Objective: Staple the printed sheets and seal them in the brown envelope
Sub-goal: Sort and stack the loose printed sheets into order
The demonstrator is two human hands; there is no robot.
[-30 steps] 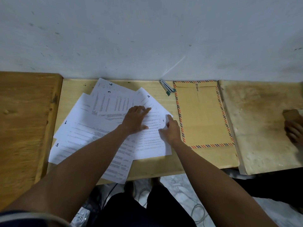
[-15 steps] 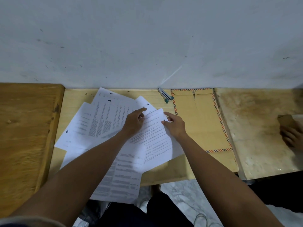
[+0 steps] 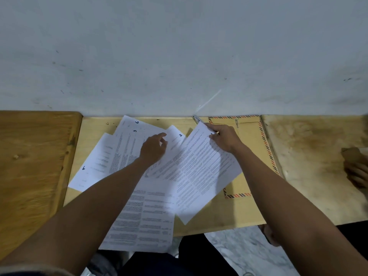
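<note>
Several printed sheets [image 3: 127,156] lie fanned left of the brown envelope [image 3: 253,156]. Right hand [image 3: 226,137] pinches one sheet's corner, seemingly for collating; left hand [image 3: 154,149] presses the rest, fingers loose.

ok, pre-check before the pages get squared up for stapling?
1. Right hand grips top sheet at its far corner: ok.
2. Left hand on fanned sheets: ok.
3. Pages squared into one stack: not ok, still spread.
4. Page order: cannot tell; 2, 3, 6 visible.
5. Brown envelope clear of paper: not ok, top sheet overlaps it.
6. Stapler within reach by the wall: ok.
</note>
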